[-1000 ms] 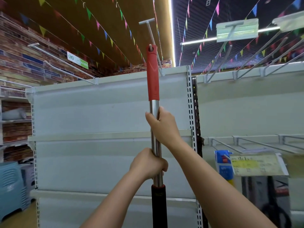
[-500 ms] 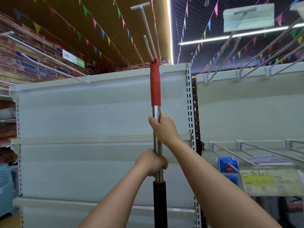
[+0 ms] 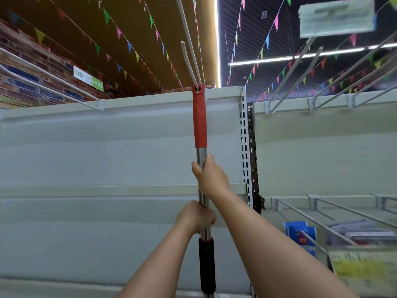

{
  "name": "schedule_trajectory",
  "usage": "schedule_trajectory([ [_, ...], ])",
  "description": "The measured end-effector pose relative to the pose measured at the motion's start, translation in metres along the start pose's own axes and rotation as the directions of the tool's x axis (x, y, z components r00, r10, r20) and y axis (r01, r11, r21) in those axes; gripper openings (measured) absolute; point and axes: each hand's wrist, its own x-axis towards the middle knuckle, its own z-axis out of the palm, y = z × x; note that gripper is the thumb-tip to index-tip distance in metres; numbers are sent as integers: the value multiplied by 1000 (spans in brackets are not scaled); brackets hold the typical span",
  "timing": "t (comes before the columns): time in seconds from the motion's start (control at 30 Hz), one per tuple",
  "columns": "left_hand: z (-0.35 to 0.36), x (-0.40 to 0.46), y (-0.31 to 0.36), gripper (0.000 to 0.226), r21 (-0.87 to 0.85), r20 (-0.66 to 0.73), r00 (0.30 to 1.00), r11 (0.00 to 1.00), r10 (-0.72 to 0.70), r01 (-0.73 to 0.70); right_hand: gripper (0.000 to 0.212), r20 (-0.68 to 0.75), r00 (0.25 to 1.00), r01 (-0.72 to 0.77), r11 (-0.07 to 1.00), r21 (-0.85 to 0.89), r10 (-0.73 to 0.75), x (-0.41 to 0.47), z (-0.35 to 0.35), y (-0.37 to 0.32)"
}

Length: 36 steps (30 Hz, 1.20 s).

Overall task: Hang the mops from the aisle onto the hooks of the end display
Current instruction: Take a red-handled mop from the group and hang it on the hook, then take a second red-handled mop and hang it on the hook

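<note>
I hold a mop handle (image 3: 200, 117) upright before the grey end display panel (image 3: 107, 151). The handle has a red grip at its top with a hanging hole, a bare steel pole below and a black sleeve lower down. My right hand (image 3: 211, 176) grips the steel pole higher up. My left hand (image 3: 196, 217) grips it just above the black sleeve. The red tip meets the base of a long grey hook (image 3: 189, 48) that juts from the panel's top toward me. The mop head is out of view below.
More grey hooks (image 3: 49, 82) stick out at the top left. The neighbouring bay on the right carries several hooks (image 3: 335, 82) with a price tag holder (image 3: 336, 17), and lower hooks with blue packets (image 3: 300, 235) and a yellow label (image 3: 363, 268).
The mop handle has slid along the hook toward the panel; its red tip went from the hook's outer end to its base. Both hands kept their grip. The camera tilted upward.
</note>
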Motion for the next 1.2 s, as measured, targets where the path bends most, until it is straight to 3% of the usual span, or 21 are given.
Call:
schedule_trajectory([
  [0.13, 3, 10, -1, 16, 52, -33, 999, 999, 11, -9, 37, 36, 999, -28, 1000, -13, 29, 7, 2, 4],
  [0.37, 13, -6, -17, 20, 10, -118, 990, 997, 77, -77, 32, -5, 997, -81, 988, 128, 83, -9, 9, 5],
  [0.53, 11, -43, -32, 36, 45, -170, 985, 999, 6, 1, 26, -4, 992, -125, 977, 172, 127, -52, 13, 21],
  [0.67, 13, -86, -51, 37, -245, -193, 979, 970, -57, 8, 21, 35, 981, -192, 936, 296, 190, -98, 2, 41],
  [0.73, 22, -118, -64, 22, -397, -192, 978, 918, -75, -8, 15, 96, 978, -208, 919, 335, 186, -128, -4, 53],
  [0.8, 37, -151, -73, 15, -521, -147, 983, 854, -114, 21, 8, 134, 964, -263, 874, 408, 228, -161, -4, 66],
  [0.93, 63, -220, -78, 19, -678, -29, 986, 728, -165, 102, 17, 200, 911, -412, 791, 452, 360, -241, -16, 87],
  [1.07, 104, -290, -79, 19, -683, 132, 976, 698, -174, 217, 20, 240, 848, -529, 713, 461, 473, -339, -46, 100],
  [1.2, 161, -367, -85, 21, -639, 383, 904, 652, -192, 409, 20, 225, 721, -674, 586, 451, 656, -447, -90, 116],
])
